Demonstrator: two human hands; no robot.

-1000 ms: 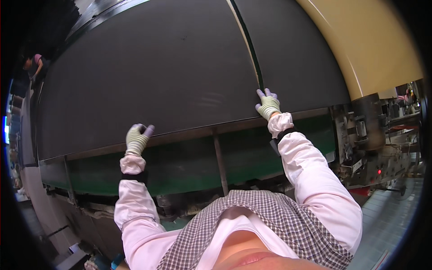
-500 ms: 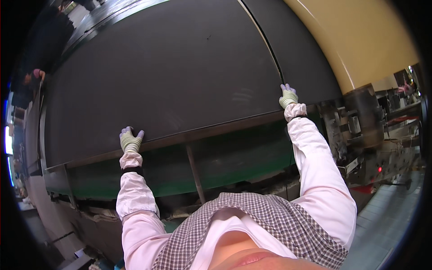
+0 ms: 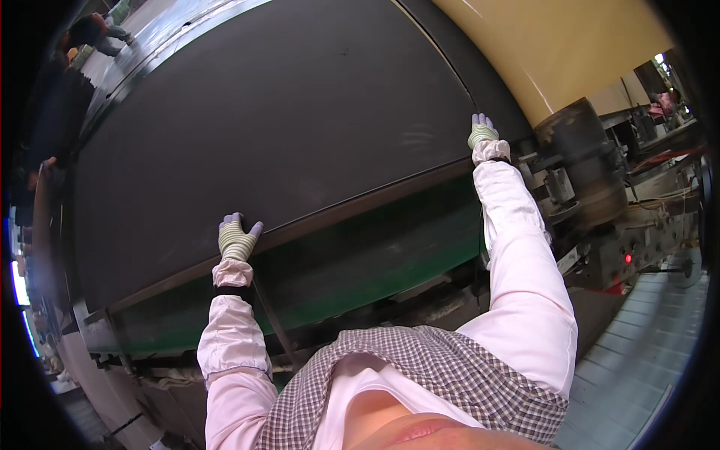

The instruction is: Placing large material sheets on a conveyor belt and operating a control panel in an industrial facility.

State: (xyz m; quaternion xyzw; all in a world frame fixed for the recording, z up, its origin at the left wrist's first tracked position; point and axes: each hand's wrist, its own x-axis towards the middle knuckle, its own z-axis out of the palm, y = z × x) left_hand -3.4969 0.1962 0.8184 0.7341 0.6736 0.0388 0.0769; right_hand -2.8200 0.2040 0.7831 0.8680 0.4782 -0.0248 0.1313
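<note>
Both my hands wear pale gloves with green bands and lilac fingertips. My left hand lies on the near edge of a large dark sheet, its fingers stretched out and the thumb apart. Farther right, my right hand rests flat with fingers extended, at the near end of a narrow gap. That gap runs between the large sheet and a second dark strip on the right. Neither hand grips anything that I can see.
A big tan curved surface rises beyond the strip. Machinery with a red light stands at right, by a dark cylinder. A green band runs below the sheet's near edge. Another person is at the far left.
My view has turned, shifting the whole scene. The gap beside my right hand looks narrower. Both hands stay flat on the dark surface near its front edge.
</note>
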